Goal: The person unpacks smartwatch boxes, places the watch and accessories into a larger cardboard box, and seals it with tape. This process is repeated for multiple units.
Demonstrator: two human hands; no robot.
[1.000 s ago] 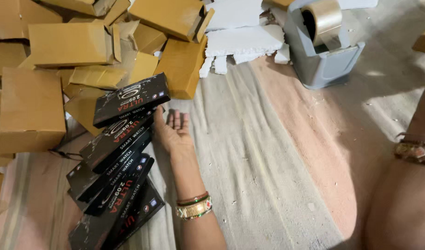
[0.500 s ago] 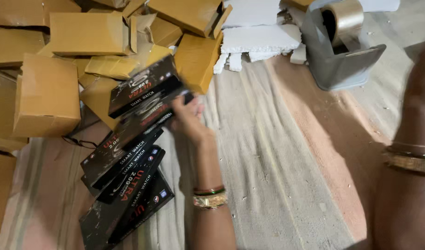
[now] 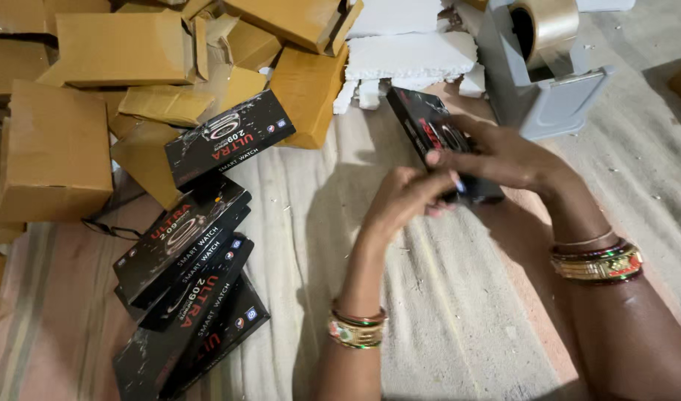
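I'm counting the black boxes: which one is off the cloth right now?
The black box held up between the left hand and right hand, near the grey tape dispenser. The other black boxes lie overlapped on the cloth, untouched.

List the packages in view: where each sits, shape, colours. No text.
Black box in hands: flat, rectangular, red and white print, held by left hand and right hand.
Black boxes on cloth: overlapping row at left, same print.
Brown cartons: plain cardboard pile, upper left.
White foam pieces: top centre.
Grey tape dispenser: top right, tan roll.
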